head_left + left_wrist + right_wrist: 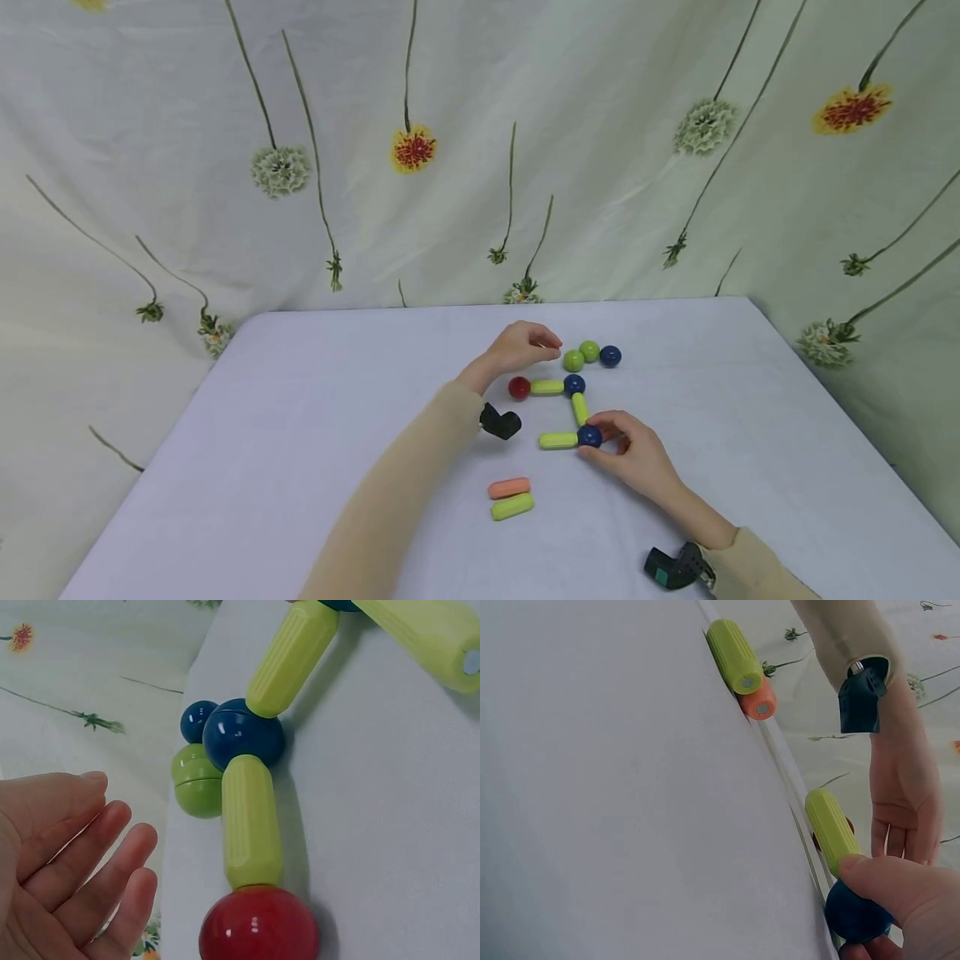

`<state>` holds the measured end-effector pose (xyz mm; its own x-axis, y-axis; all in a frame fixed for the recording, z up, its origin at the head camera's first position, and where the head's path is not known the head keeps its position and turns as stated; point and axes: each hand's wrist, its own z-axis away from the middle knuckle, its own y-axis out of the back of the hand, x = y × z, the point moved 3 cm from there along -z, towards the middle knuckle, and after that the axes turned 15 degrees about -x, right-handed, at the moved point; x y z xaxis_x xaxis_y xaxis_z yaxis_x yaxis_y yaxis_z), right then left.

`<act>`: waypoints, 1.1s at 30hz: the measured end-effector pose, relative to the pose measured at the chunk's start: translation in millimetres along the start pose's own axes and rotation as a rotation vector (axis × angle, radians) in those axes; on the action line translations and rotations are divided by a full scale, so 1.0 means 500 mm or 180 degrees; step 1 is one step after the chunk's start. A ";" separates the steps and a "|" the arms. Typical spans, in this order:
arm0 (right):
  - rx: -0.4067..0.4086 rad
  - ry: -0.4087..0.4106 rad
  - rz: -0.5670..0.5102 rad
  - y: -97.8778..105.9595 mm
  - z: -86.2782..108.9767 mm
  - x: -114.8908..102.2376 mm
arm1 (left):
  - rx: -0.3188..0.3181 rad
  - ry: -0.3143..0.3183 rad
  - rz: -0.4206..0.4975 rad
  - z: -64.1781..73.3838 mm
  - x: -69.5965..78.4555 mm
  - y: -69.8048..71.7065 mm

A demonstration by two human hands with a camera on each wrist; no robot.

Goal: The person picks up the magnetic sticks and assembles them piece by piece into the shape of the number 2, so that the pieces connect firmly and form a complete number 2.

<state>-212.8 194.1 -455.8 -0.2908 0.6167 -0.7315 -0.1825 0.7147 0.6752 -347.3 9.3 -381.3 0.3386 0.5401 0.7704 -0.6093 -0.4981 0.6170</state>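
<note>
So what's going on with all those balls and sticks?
A person is handling a bent chain of balls and sticks. Their right hand pinches the blue ball at its near corner, where two green sticks meet. Their left hand holds nothing and is near two loose green balls. The chain's far row ends in a red ball. A spare orange stick and a spare green stick lie apart, closer to the person.

Left sleeve (397, 492), right sleeve (753, 571): plain, light tan. Left hand (519, 347), right hand (636, 457) bare. Left wrist camera (501, 426): black, bent shape. Right wrist camera (684, 569): black, little green patch (661, 576).
</note>
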 end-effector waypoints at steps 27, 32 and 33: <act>-0.0018 0.0030 -0.0005 -0.002 -0.004 0.007 | 0.0185 0.0268 0.0076 -0.066 -0.031 -0.065; -0.0020 0.0061 -0.0005 -0.002 -0.005 0.008 | 0.0165 0.0242 -0.0029 -0.068 -0.031 -0.068; -0.0024 0.0060 -0.0008 -0.002 -0.005 0.008 | 0.0165 0.0231 -0.0041 -0.069 -0.032 -0.068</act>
<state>-216.2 195.3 -459.2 -0.3080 0.6085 -0.7314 -0.1902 0.7138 0.6740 -356.8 41.3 -420.3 0.2922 0.5936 0.7498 -0.5666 -0.5242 0.6357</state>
